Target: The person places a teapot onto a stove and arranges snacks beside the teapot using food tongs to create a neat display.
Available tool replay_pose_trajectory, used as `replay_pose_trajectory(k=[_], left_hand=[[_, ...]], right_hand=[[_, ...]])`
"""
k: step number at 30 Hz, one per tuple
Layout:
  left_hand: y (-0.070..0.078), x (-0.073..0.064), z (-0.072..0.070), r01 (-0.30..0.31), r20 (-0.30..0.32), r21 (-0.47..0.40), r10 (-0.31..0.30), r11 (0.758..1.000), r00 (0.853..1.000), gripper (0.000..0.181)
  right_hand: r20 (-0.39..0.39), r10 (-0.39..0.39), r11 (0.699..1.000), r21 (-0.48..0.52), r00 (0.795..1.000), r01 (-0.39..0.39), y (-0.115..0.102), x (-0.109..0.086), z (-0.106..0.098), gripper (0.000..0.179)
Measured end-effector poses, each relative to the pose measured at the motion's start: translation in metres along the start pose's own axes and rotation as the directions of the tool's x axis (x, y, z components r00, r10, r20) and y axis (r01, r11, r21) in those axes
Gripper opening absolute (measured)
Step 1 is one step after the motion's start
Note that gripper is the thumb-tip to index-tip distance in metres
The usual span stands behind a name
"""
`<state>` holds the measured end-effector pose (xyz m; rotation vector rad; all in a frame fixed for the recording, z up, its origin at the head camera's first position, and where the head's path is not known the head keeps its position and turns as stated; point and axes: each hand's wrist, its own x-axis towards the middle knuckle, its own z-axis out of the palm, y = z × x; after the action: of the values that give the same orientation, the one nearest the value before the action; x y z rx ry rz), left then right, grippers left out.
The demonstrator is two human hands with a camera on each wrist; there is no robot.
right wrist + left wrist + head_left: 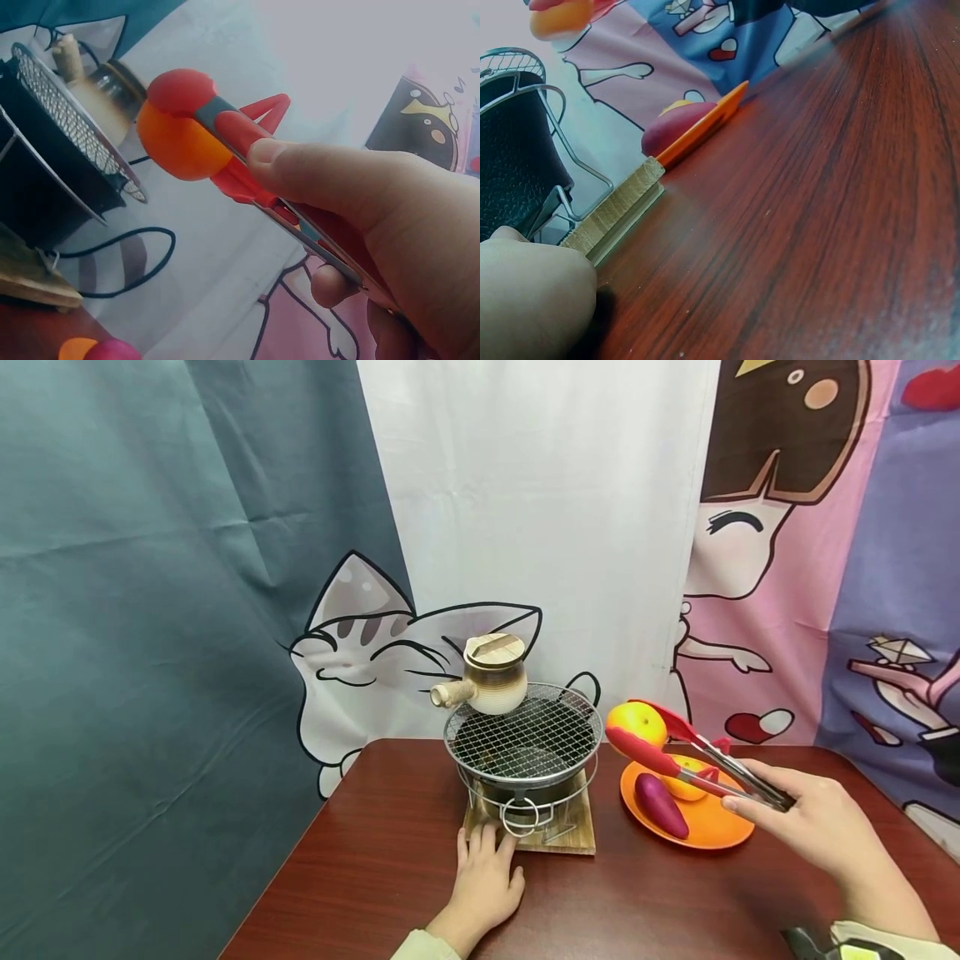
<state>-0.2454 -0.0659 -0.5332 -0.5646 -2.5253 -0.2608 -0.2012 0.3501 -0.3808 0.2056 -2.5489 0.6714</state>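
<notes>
My right hand (825,827) grips red-tipped metal tongs (738,768), and their tips clasp an orange (637,724) in the air above the left side of an orange plate (716,837). On that plate lie a purple eggplant (660,806) and a second orange (681,787), partly hidden by the tongs. To the left stands a round black grill with a wire mesh (517,756) on a wooden base (579,833). My left hand (483,885) has its fingers extended at the front edge of that base. In the right wrist view, the thumb presses along the tongs (247,135).
A small lidded clay teapot (498,689) with a side handle sits on the back left of the mesh. Everything stands on a dark red wooden table (375,860). A printed curtain (555,510) hangs close behind the table.
</notes>
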Motion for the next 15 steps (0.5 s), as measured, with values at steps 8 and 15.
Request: replay_pose_trajectory(k=[8,15], left_hand=[[0.000,0.000,-0.001,0.000,-0.001,0.004,0.000,1.000,1.000,0.049],[0.000,-0.001,-0.001,-0.004,-0.007,0.003,0.004,1.000,1.000,0.051]], right_hand=[[0.001,0.009,1.000,0.016,1.000,-0.009,-0.021,0.008,0.010,0.062],[0.024,0.042,0.999,0.012,0.999,-0.043,-0.039,0.015,0.019,0.064]])
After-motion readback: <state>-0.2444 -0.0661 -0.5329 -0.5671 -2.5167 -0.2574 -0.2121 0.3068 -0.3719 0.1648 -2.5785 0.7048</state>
